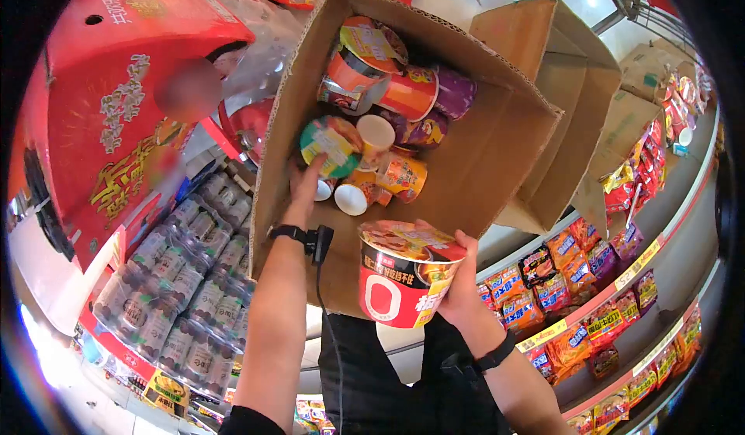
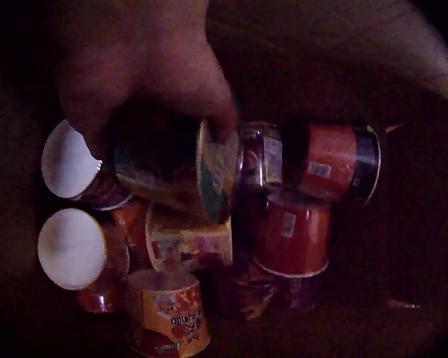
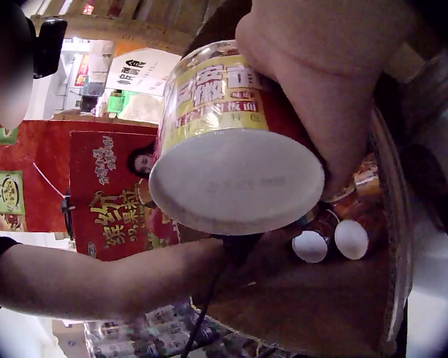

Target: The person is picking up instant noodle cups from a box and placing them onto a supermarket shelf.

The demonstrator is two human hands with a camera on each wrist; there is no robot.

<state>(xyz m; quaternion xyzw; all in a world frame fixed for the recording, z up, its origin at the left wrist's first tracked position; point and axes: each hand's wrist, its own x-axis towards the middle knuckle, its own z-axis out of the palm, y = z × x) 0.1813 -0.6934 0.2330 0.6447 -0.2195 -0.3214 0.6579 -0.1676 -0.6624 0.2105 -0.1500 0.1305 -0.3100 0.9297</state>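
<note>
My right hand (image 1: 463,286) grips a large red instant noodle tub (image 1: 400,276) with a printed lid, near the front edge of an open cardboard box (image 1: 497,144). In the right wrist view the tub's white base (image 3: 235,183) faces the camera. Inside the box, my left hand (image 2: 153,71) grips a green-lidded noodle cup (image 1: 330,146), its thumb and fingers around the cup's side in the left wrist view. Around it lie several other noodle cups: an orange-and-white tub (image 1: 353,78), a red cup (image 1: 411,93), an orange cup (image 1: 403,177) and purple ones (image 1: 455,93).
A second open cardboard box (image 1: 559,117) stands beside the first. Shelves with bagged noodles (image 1: 570,264) curve along the right. Packs of bottles (image 1: 182,280) are stacked at left, below a big red carton (image 1: 140,101). A black cable (image 1: 330,342) hangs from my left wrist.
</note>
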